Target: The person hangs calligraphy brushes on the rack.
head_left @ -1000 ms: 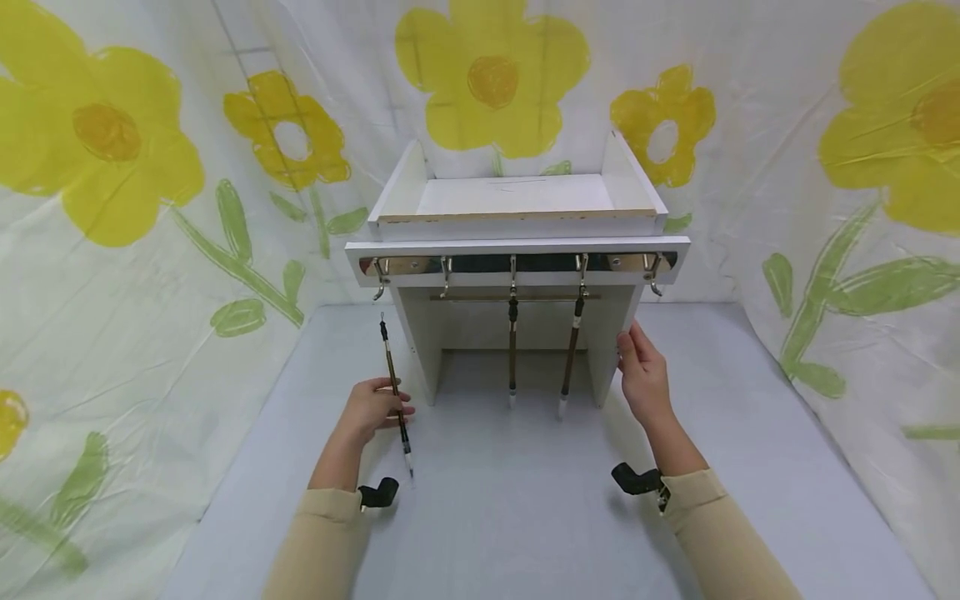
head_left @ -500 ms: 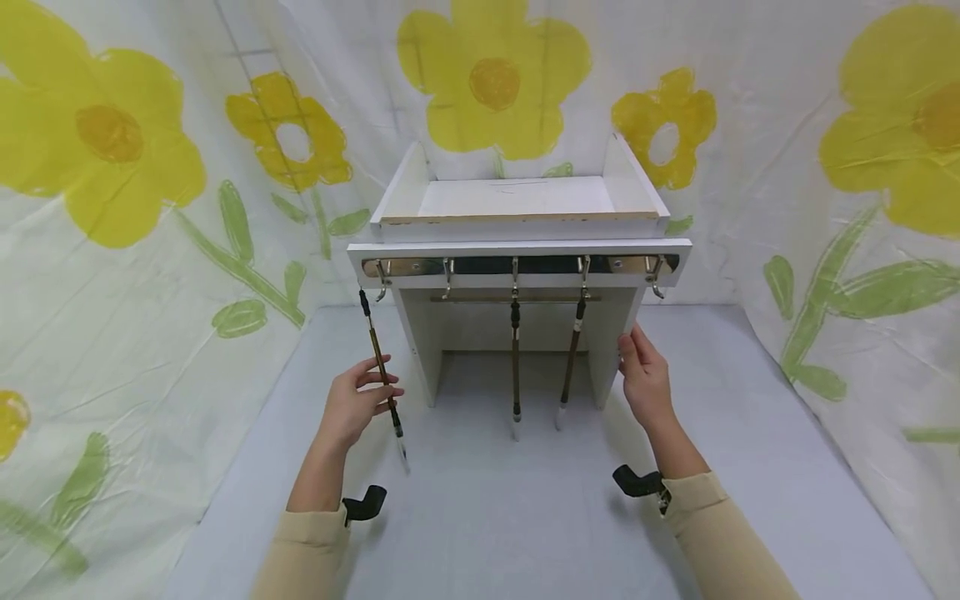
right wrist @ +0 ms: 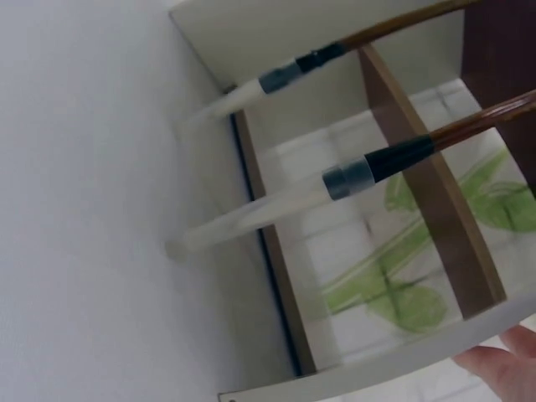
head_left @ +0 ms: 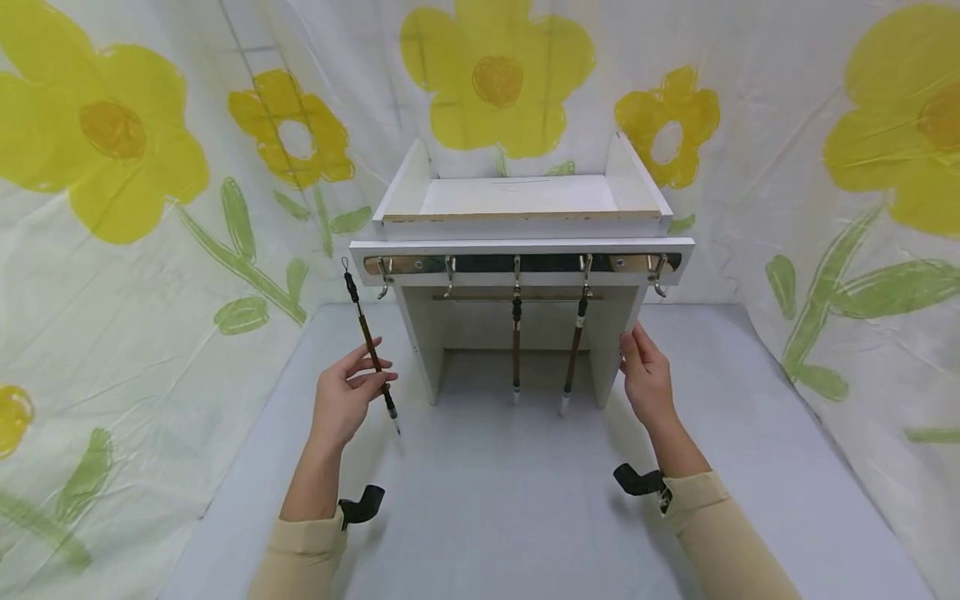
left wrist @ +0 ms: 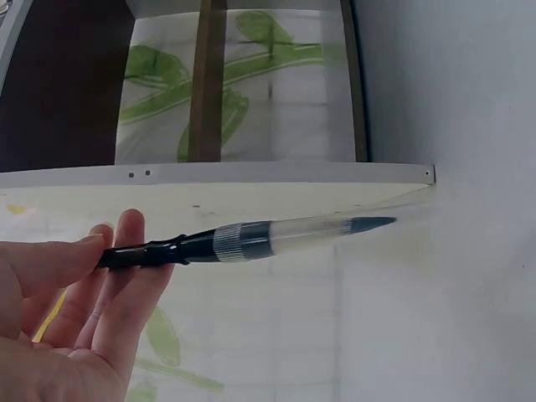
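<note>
My left hand [head_left: 341,404] pinches a calligraphy brush [head_left: 365,333] between thumb and fingers, left of the white rack [head_left: 517,227]. The brush leans left, its hanging loop [head_left: 346,262] uppermost and apart from the leftmost hook [head_left: 385,275]. In the left wrist view, a clear sleeve [left wrist: 310,233] surrounds its bristles, with the dark tip exposed. My right hand [head_left: 647,379] holds the front edge of the rack's right side panel [head_left: 617,333]; the right wrist view shows only a few fingers [right wrist: 507,364]. Two brushes, one central [head_left: 516,342] and one farther right [head_left: 576,346], hang from hooks.
A metal strip [head_left: 487,263] with several hooks crosses the rack's front. Above it is an open-topped shelf [head_left: 517,196]. The rack stands on a pale table [head_left: 495,500], before a flower-patterned curtain [head_left: 172,333].
My left hand has moved left and slightly forward, lifting the brush so that its loop is now beside the strip's left end. The right hand keeps its place on the rack.
</note>
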Action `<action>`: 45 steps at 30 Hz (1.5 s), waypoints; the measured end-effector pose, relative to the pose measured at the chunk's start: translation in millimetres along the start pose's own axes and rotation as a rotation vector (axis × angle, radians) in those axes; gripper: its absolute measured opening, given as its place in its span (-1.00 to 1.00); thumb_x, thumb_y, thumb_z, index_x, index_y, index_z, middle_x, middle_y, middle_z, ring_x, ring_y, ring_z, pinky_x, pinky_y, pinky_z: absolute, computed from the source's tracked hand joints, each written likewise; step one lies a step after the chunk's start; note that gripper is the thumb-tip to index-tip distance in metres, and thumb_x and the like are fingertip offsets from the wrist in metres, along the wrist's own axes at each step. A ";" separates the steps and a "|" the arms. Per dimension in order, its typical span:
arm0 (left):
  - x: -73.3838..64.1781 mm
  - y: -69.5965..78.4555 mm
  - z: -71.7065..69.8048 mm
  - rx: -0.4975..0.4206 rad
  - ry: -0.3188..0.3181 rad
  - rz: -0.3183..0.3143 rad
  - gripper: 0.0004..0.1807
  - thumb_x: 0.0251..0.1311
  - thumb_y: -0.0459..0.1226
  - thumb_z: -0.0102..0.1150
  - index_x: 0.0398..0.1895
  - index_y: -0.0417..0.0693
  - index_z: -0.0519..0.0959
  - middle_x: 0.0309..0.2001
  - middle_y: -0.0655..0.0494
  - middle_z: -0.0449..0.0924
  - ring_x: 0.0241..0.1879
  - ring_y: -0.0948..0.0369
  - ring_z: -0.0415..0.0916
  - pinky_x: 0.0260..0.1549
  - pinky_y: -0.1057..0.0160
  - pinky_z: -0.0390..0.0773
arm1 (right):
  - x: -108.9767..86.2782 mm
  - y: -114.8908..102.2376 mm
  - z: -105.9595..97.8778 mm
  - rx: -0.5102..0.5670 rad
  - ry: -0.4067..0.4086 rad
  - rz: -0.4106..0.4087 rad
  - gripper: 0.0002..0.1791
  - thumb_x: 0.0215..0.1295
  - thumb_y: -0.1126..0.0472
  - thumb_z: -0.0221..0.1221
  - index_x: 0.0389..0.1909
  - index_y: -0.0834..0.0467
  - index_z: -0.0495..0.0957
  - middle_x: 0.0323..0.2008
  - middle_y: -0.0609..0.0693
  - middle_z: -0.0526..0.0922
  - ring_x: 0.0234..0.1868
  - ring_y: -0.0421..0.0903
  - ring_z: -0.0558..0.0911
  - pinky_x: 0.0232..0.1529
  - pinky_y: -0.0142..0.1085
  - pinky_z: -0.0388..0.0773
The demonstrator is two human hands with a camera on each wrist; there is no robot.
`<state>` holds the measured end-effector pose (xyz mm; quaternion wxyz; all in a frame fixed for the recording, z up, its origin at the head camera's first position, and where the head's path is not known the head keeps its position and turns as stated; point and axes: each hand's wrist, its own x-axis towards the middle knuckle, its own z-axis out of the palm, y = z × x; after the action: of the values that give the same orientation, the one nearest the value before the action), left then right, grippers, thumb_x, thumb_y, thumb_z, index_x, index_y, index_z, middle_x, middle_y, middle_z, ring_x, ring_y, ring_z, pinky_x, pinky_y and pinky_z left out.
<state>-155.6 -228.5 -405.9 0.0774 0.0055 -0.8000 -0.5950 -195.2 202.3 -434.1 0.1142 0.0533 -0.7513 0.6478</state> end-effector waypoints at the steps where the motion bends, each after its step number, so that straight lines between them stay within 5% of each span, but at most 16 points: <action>1: -0.8 1.2 0.1 0.005 0.011 0.017 -0.46 0.39 -0.39 0.20 0.41 0.09 0.46 0.03 -0.20 0.64 -0.08 0.08 0.75 -0.07 0.25 0.71 | -1.4 -3.1 0.6 -0.003 0.000 -0.003 -0.43 0.64 0.05 -0.11 0.57 0.05 0.15 0.51 0.13 0.26 0.46 0.17 0.34 0.34 0.11 0.37; 18: -21.0 25.4 12.0 0.036 0.061 0.263 -0.50 0.32 -0.40 0.27 0.32 0.09 0.55 -0.12 -0.13 0.72 -0.18 0.09 0.77 -0.12 0.46 0.68 | -3.2 -5.2 1.9 0.006 0.008 -0.031 -0.43 0.64 0.07 -0.10 0.56 0.11 0.16 0.50 0.15 0.29 0.43 0.16 0.36 0.32 0.10 0.39; 28: -28.6 32.2 30.8 0.036 0.018 0.246 -0.49 0.30 -0.52 0.23 0.31 -0.10 0.54 -0.11 -0.23 0.72 -0.15 -0.04 0.75 -0.16 0.45 0.69 | -1.7 -5.1 2.2 0.001 0.022 -0.029 -0.44 0.64 0.08 -0.09 0.56 0.10 0.16 0.50 0.12 0.31 0.40 0.02 0.41 0.30 0.03 0.42; 34: -42.5 52.5 42.9 0.063 -0.022 0.275 -0.49 0.27 -0.57 0.21 0.29 -0.19 0.54 -0.14 -0.24 0.72 -0.13 -0.13 0.73 -0.12 0.32 0.72 | 4.9 13.0 0.5 0.019 0.035 -0.027 -0.46 0.63 0.07 -0.08 0.55 -0.01 0.21 0.49 0.07 0.33 0.34 -0.19 0.45 0.28 -0.12 0.47; 41: -37.0 23.5 53.9 0.047 -0.055 0.324 -0.46 0.29 -0.49 0.25 0.31 0.09 0.56 -0.14 -0.09 0.76 -0.16 0.06 0.76 -0.10 0.22 0.74 | 10.5 28.6 -0.6 0.035 0.047 -0.040 -0.47 0.62 0.01 -0.06 0.53 -0.07 0.26 0.48 0.00 0.36 0.28 -0.26 0.49 0.29 -0.04 0.45; 45: -38.1 20.1 60.7 0.066 -0.061 0.314 -0.44 0.27 -0.53 0.25 0.29 0.10 0.58 -0.15 -0.06 0.76 -0.17 0.09 0.77 -0.11 0.19 0.75 | 9.1 24.1 -1.0 0.038 0.045 -0.027 -0.47 0.62 0.04 -0.06 0.53 -0.04 0.26 0.48 0.01 0.35 0.29 -0.23 0.49 0.30 -0.03 0.45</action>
<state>-124.2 -161.1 -408.3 0.1451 -0.1350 -0.8122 -0.5487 -209.4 207.6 -454.9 0.1389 0.0512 -0.7353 0.6614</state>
